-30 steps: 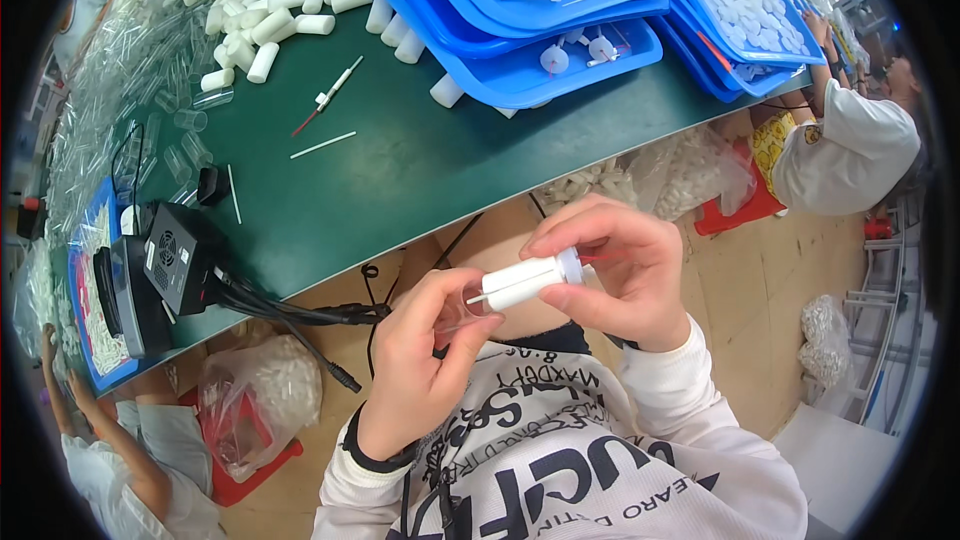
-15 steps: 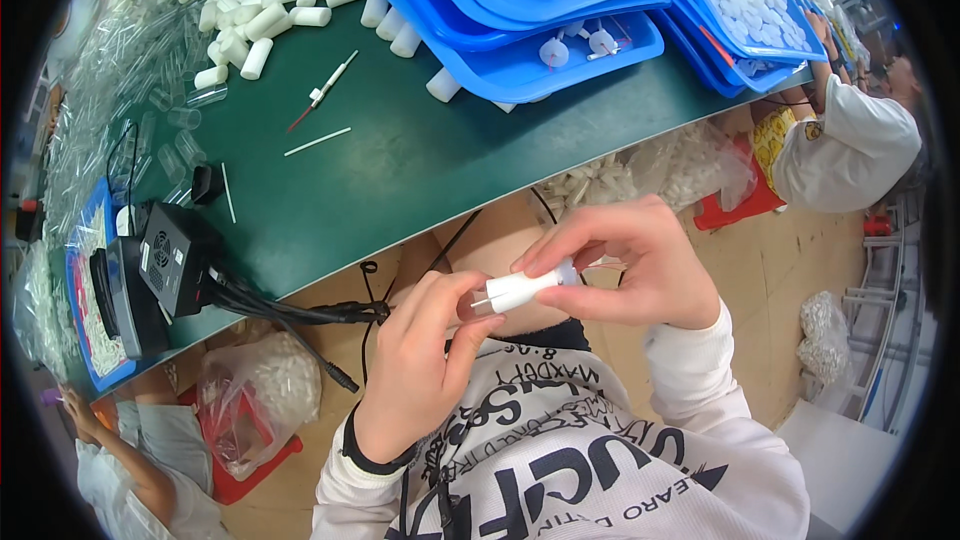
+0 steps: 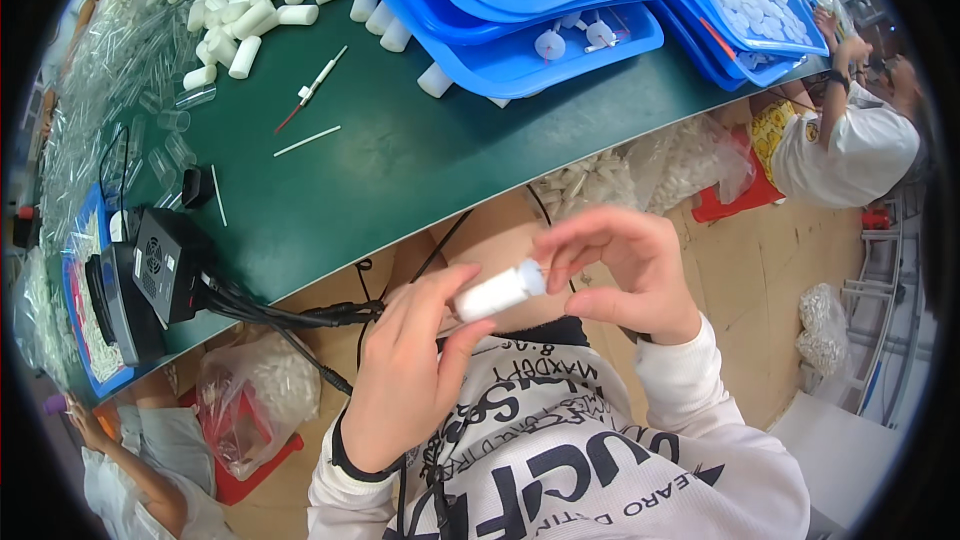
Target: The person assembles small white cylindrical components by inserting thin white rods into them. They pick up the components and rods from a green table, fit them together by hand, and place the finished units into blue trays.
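I hold a small white tube over my lap, below the green table's near edge. My left hand grips its lower left end with thumb and fingers. My right hand pinches its upper right end, fingers curled over it. The tube lies tilted, its right end higher.
Stacked blue trays with white parts sit at the table's back. Loose white tubes and thin sticks lie on the table. A black device with cables sits at left. Bags of parts lie under the table. Another person sits at right, and one at lower left.
Both hands with the tube have dropped a little lower and nearer my chest. My right fingers have shifted on the tube's end.
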